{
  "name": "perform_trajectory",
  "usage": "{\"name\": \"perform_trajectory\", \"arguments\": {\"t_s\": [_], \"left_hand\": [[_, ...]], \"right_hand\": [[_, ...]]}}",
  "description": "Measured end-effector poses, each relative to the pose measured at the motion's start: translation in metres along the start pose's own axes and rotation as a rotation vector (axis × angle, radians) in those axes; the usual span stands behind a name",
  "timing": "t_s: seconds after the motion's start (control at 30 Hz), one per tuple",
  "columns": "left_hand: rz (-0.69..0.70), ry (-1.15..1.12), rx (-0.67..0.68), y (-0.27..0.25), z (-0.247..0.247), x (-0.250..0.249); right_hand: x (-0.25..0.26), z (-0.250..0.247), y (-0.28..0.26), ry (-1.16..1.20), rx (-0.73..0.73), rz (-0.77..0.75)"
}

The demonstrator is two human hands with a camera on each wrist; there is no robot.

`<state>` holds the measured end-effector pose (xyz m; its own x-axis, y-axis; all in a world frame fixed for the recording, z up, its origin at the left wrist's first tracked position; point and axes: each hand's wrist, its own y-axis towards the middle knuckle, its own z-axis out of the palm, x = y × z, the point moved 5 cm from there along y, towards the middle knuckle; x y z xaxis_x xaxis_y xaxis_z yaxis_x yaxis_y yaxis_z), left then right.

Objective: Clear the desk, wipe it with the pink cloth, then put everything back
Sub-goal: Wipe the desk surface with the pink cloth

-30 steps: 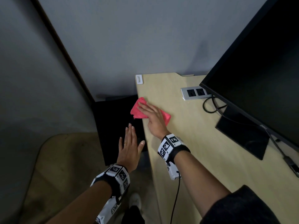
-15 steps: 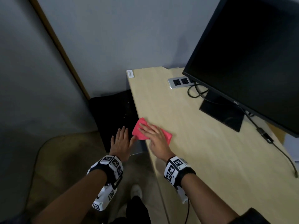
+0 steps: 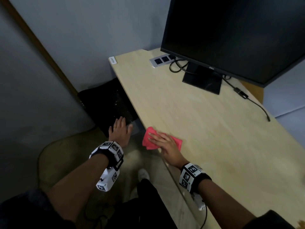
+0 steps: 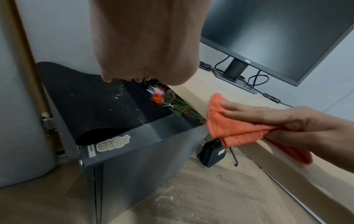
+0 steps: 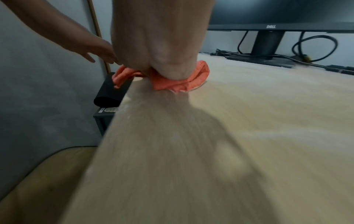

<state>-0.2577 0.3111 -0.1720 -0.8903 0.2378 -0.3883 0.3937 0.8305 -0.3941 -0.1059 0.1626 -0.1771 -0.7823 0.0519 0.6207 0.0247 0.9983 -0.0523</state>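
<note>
The pink cloth [image 3: 146, 140] lies crumpled at the left edge of the light wooden desk [image 3: 214, 129], partly hanging over the edge. My right hand [image 3: 163, 144] presses flat on it with straight fingers. The left wrist view shows the cloth [image 4: 229, 125] draped over the desk edge under that hand [image 4: 277, 119]. My left hand [image 3: 121, 128] hovers open, palm down, just left of the desk, above a black mat [image 3: 107, 103] that lies on a grey cabinet [image 4: 143, 151]. It holds nothing.
A black monitor [image 3: 231, 38] on its stand occupies the far right of the desk, with a socket panel [image 3: 160, 61] and loose cables [image 3: 257, 106] nearby. A wrapped flower [image 4: 168, 101] lies between mat and desk. A small black bag [image 4: 210, 153] sits on the floor below.
My right hand has dragged the cloth along the desk's left edge toward me. My left hand has come back alongside it, staying open above the mat.
</note>
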Motion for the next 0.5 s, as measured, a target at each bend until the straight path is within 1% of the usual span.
{"name": "perform_trajectory", "arguments": {"t_s": [0.2, 0.27, 0.33, 0.37, 0.43, 0.47, 0.5], "left_hand": [[0.096, 0.042, -0.015, -0.009, 0.005, -0.016], [0.133, 0.070, -0.014, -0.010, 0.008, -0.023], [0.183, 0.104, -0.010, -0.011, 0.011, -0.033], [0.211, 0.123, -0.005, -0.010, 0.012, -0.038], [0.287, 0.168, 0.002, -0.010, 0.015, -0.050], [0.334, 0.195, 0.009, -0.011, 0.018, -0.058], [0.384, 0.219, 0.019, -0.012, 0.022, -0.066]], "right_hand": [[-0.002, 0.005, -0.055, 0.029, -0.025, 0.044], [-0.001, 0.001, -0.070, 0.101, -0.065, 0.035], [-0.002, -0.007, -0.087, 0.237, -0.121, 0.074], [-0.004, -0.012, -0.096, 0.337, -0.151, 0.126], [-0.013, -0.028, -0.116, 0.558, -0.229, 0.291], [-0.020, -0.038, -0.126, 0.637, -0.288, 0.364], [-0.026, -0.048, -0.135, 0.667, -0.359, 0.416]]}}
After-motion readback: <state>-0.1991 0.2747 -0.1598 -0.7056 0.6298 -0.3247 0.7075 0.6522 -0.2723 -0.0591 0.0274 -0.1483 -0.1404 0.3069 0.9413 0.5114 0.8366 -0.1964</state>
